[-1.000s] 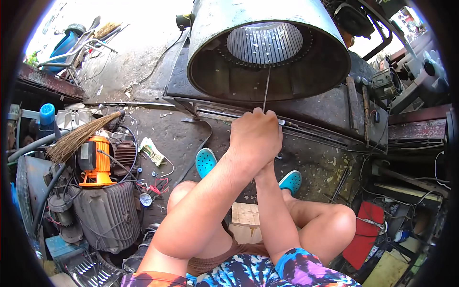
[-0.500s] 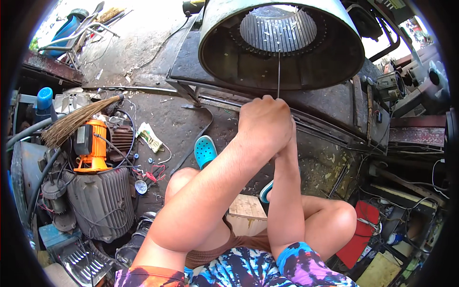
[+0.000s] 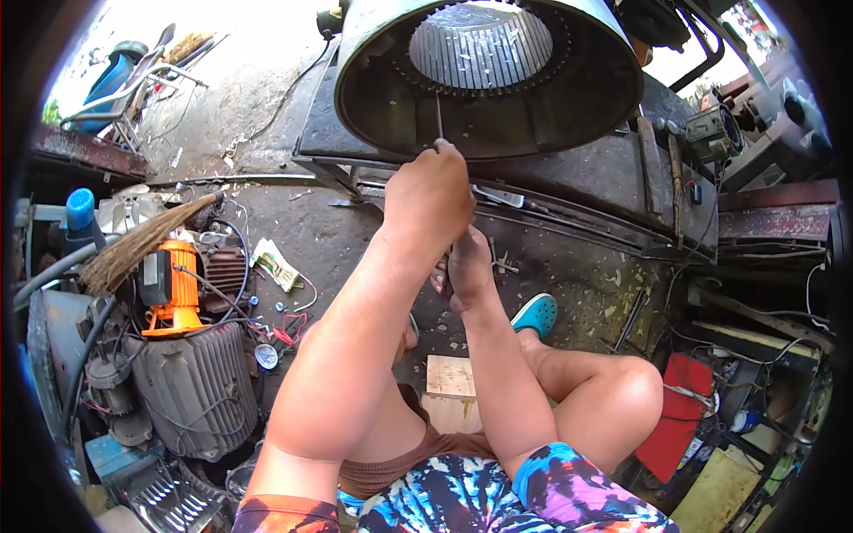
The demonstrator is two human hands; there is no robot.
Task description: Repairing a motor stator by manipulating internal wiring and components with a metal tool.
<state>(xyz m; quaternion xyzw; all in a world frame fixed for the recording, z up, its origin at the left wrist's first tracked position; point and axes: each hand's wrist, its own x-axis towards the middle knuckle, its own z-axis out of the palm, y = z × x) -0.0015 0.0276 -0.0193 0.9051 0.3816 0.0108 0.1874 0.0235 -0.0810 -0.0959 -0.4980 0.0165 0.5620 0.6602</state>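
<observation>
My left hand point(image 3: 431, 195) is closed around a thin metal rod point(image 3: 439, 117). Its upper tip reaches the lower left edge of a slotted ring, the stator core point(image 3: 480, 67), inside a large open-ended motor housing point(image 3: 498, 147). My right hand point(image 3: 469, 266) sits just below the left one, fingers curled; what it grips is hidden by the hand and my left forearm. Behind the hands lies a flat-bladed tool point(image 3: 499, 196) along the bench's front rail. The housing rests on a dark metal bench point(image 3: 604, 182).
An orange motor point(image 3: 180, 289), a straw broom point(image 3: 147, 244) and a finned grey casing point(image 3: 191, 391) crowd the left. A pressure gauge point(image 3: 266, 356) is near them. A wooden block point(image 3: 451, 377) is between my legs. A red panel point(image 3: 677, 413) lies to the right among cables.
Both hands have shifted left with the rod, whose tip went from the ring's middle to its left part. The view moved slightly right. One teal clog is now hidden; the other shows more.
</observation>
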